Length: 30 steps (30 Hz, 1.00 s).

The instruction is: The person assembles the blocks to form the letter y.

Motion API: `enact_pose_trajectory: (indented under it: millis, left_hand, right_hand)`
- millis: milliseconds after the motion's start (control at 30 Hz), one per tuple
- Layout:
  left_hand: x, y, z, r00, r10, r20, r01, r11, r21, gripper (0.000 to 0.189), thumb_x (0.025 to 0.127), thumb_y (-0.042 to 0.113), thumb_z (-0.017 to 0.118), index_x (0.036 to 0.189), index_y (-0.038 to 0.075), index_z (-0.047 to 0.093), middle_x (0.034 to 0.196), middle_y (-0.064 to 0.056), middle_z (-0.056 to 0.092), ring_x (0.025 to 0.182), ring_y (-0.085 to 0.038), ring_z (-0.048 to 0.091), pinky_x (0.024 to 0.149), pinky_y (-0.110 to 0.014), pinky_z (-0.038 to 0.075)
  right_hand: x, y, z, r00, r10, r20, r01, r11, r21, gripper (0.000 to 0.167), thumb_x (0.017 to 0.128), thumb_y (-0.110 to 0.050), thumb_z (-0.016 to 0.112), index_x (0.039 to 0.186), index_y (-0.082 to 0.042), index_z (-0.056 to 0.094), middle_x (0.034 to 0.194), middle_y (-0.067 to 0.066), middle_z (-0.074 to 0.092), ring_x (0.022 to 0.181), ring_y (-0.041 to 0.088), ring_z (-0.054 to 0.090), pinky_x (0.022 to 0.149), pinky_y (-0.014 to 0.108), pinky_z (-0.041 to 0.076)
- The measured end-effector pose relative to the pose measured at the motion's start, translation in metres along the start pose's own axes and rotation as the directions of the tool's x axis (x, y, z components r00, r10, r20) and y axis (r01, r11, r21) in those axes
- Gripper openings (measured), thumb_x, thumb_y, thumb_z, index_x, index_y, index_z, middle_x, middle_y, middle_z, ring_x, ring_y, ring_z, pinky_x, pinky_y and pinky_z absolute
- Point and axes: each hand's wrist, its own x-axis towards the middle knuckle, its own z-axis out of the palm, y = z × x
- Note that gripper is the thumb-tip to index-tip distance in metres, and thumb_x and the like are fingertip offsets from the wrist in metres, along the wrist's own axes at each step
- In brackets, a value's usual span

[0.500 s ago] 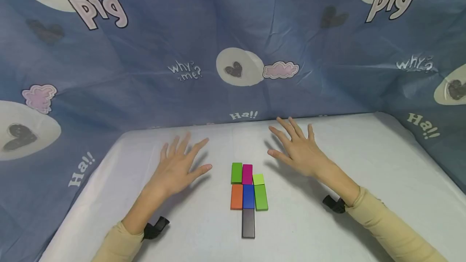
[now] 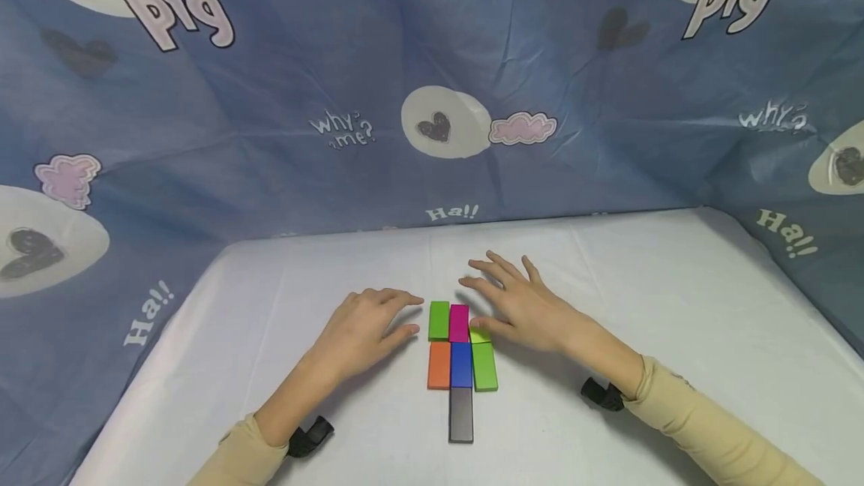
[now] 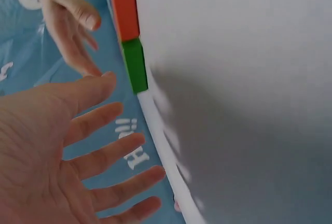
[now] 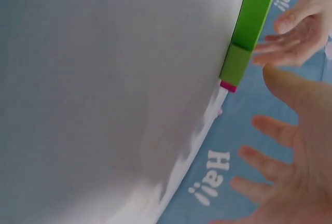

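Colored blocks lie flat on the white cloth, grouped edge to edge. At the far end are a green block (image 2: 439, 321), a magenta block (image 2: 459, 323) and a small yellow-green block (image 2: 481, 337). Nearer come an orange block (image 2: 439, 366), a blue block (image 2: 461, 364) and a light green block (image 2: 484, 367), with a dark grey block (image 2: 461, 416) below the blue one. Just left of the green block, my left hand (image 2: 361, 332) holds nothing, fingers spread. My right hand (image 2: 529, 313) is also bare; its thumb overlaps the yellow-green block in the head view, partly hiding it.
White cloth (image 2: 337, 433) covers the table. Behind it hangs a blue printed curtain (image 2: 304, 171), which also runs along both sides. Black straps (image 2: 310, 437) sit at the wrists, below the beige sleeves.
Both hands have moved inward and nearer to the blocks, the left to the right, the right to the left. The blocks keep their places.
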Motion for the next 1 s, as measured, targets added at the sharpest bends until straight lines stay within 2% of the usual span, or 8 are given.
enact_pose_trajectory:
  millis: [133,333,633,833,1000]
  left_hand:
    - [0.002,0.007,0.003,1.000,0.005,0.028,-0.006,1.000,0.018,0.042,0.102,0.041,0.073,0.140,0.024,0.070,0.141,-0.005,0.073,0.129,-0.034,0.070,0.104,-0.060,0.055]
    - [0.007,0.014,0.005,0.999,0.046,0.024,-0.046,0.999,0.027,0.037,0.104,0.041,0.071,0.138,0.027,0.072,0.140,-0.005,0.074,0.127,-0.035,0.071,0.104,-0.060,0.056]
    - [0.012,0.021,0.012,0.995,0.095,-0.014,-0.094,0.994,0.055,0.029,0.102,0.041,0.074,0.128,0.028,0.077,0.133,-0.003,0.077,0.115,-0.033,0.075,0.101,-0.060,0.058]
    - [0.014,0.022,0.013,0.994,0.105,-0.017,-0.103,0.992,0.075,0.035,0.098,0.047,0.077,0.128,0.028,0.078,0.134,-0.002,0.077,0.114,-0.032,0.075,0.100,-0.059,0.059]
    - [0.014,0.022,0.014,0.994,0.105,-0.026,-0.103,0.992,0.079,0.035,0.098,0.047,0.077,0.127,0.027,0.078,0.132,-0.002,0.078,0.112,-0.031,0.075,0.102,-0.060,0.058]
  right_hand:
    - [0.001,-0.005,-0.001,1.000,-0.014,0.027,0.015,1.000,-0.017,0.057,0.105,-0.050,0.065,0.156,-0.025,0.055,0.170,0.006,0.045,0.167,0.040,0.026,0.123,0.084,0.019]
    - [0.005,-0.013,-0.003,0.998,-0.038,0.053,0.038,0.999,-0.006,0.050,0.103,-0.045,0.071,0.148,-0.023,0.063,0.160,0.005,0.057,0.162,0.038,0.037,0.122,0.082,0.025]
    - [0.009,-0.019,-0.004,0.988,-0.140,0.068,0.144,0.988,-0.054,0.030,0.100,-0.032,0.079,0.128,-0.025,0.077,0.136,0.002,0.073,0.138,0.031,0.064,0.117,0.079,0.037]
    - [0.011,-0.020,-0.002,0.985,-0.152,0.079,0.158,0.984,-0.081,0.026,0.098,-0.030,0.081,0.124,-0.025,0.079,0.129,0.001,0.076,0.129,0.027,0.068,0.115,0.073,0.044]
    - [0.012,-0.023,-0.001,0.984,-0.167,0.056,0.172,0.979,-0.107,0.024,0.096,-0.032,0.083,0.119,-0.025,0.079,0.124,0.001,0.078,0.122,0.026,0.071,0.112,0.067,0.049]
